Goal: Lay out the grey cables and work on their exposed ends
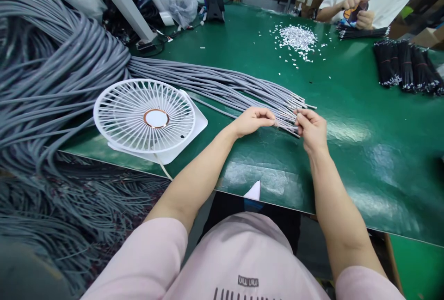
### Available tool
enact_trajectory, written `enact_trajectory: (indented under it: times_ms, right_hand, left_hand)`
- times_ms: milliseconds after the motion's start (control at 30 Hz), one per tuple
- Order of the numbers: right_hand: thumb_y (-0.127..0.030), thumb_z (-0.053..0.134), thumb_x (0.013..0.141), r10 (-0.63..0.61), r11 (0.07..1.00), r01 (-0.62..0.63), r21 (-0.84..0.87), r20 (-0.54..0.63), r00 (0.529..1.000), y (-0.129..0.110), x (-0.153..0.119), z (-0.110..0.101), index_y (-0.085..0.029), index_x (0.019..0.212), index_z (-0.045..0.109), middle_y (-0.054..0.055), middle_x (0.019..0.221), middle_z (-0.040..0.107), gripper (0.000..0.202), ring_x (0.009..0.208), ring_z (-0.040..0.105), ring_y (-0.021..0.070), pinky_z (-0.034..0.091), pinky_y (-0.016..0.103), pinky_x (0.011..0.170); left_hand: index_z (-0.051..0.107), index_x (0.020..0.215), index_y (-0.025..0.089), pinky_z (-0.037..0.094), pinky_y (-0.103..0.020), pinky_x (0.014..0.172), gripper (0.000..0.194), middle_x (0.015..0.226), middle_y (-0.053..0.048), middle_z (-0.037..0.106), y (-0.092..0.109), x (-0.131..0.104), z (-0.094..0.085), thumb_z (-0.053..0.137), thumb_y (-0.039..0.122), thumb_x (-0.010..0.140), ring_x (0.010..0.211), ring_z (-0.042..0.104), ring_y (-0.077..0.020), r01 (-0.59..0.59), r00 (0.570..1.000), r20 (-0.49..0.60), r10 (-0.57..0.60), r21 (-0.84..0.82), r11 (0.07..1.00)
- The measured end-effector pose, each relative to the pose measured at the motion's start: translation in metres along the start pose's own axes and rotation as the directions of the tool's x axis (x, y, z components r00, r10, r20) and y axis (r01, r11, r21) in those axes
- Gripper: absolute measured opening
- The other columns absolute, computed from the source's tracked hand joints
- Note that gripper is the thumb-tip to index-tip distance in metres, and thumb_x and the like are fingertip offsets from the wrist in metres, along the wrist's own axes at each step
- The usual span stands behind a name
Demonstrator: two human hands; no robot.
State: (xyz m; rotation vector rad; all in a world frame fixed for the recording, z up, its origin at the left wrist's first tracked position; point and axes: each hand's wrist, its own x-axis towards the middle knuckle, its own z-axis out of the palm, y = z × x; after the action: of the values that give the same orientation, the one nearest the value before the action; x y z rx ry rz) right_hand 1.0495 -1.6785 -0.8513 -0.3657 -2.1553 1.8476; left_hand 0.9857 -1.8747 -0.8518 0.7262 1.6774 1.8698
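Grey cable ends (289,114) pinched between left hand (251,120), right hand (312,126) fingers

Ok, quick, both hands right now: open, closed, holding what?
Left hand: closed, pinching the stripped ends of the grey insulated cable bundle.
Right hand: closed, fingertips pinching the same cable ends from the other side.

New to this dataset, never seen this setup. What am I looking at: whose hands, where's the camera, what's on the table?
No machine here: one camera worn on a person's head looks down at their own bare hands. The left hand and right hand pinch the ends of a grey cable bundle that fans across the green table. Beside it lies a white desk fan. Farther off are a pile of small white scraps and black wire bundles. A co-worker's hands work at the far edge.
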Motion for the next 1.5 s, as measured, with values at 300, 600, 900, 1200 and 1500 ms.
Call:
enact_trajectory:
  times_ms: [300, 600, 900, 1200, 1500]
  right_hand:
    - [-0.033, 0.069, 0.077, -0.199, 0.972, 0.202, -0.118, 0.036, 0.979, -0.023, -0.003, -0.014, -0.019, 0.102, 0.068, -0.002, 0.067, 0.053, 0.028, 0.048, 0.042, 0.0077, 0.034, 0.023, 0.045]
    - [-0.033, 0.066, 0.082, -0.41, 0.617, 0.571, -0.541, 0.399, 0.82, -0.029, -0.025, 0.007, -0.022, 0.113, 0.066, 0.007, 0.102, 0.068, 0.033, 0.073, 0.058, 0.0181, 0.049, 0.032, 0.069]
    - [-0.017, 0.052, 0.083, -0.422, 0.542, 0.594, -0.595, 0.418, 0.804, -0.019, -0.022, 0.008, -0.02, 0.101, 0.07, 0.006, 0.095, 0.073, 0.025, 0.084, 0.066, 0.0204, 0.05, 0.032, 0.076]
    - [-0.014, 0.05, 0.08, -0.418, 0.491, 0.5, -0.713, 0.311, 0.854, -0.001, 0.0, -0.001, -0.019, 0.095, 0.072, 0.007, 0.093, 0.074, 0.027, 0.087, 0.066, 0.0235, 0.049, 0.034, 0.077]
    - [-0.036, 0.068, 0.077, -0.356, 0.766, 0.445, -0.464, 0.27, 0.895, -0.024, -0.011, -0.007, -0.021, 0.095, 0.072, 0.004, 0.091, 0.069, 0.023, 0.06, 0.052, 0.0136, 0.045, 0.029, 0.059]
  left_hand:
    - [0.061, 0.074, 0.013, 0.042, -0.023, 0.066, 0.021, 0.072, -0.002, 0.068, -0.001, 0.003, 0.002, 0.07, 0.032, 0.073, 0.065, 0.055, -0.0079, 0.037, 0.995, -0.082, -0.048, -0.131, 0.991]
    - [0.065, 0.071, 0.011, 0.042, -0.024, 0.064, 0.032, 0.067, -0.002, 0.064, 0.0, 0.0, 0.008, 0.071, 0.042, 0.075, 0.064, 0.054, -0.0097, 0.011, 1.0, 0.022, -0.011, -0.03, 0.999]
    - [0.068, 0.072, 0.01, 0.045, -0.024, 0.065, 0.028, 0.071, -0.006, 0.069, -0.006, 0.001, 0.014, 0.065, 0.038, 0.079, 0.065, 0.058, -0.0109, 0.017, 0.999, 0.032, -0.02, 0.081, 0.997]
    - [0.064, 0.071, 0.011, 0.044, -0.021, 0.062, 0.027, 0.065, -0.003, 0.065, -0.001, -0.001, 0.013, 0.066, 0.037, 0.079, 0.062, 0.056, -0.0089, 0.005, 1.0, -0.027, -0.003, 0.072, 0.997]
    - [0.061, 0.073, 0.011, 0.044, -0.02, 0.062, 0.029, 0.069, -0.003, 0.065, -0.001, 0.0, 0.012, 0.067, 0.039, 0.08, 0.062, 0.055, -0.007, 0.032, 0.999, -0.03, -0.033, -0.026, 0.999]
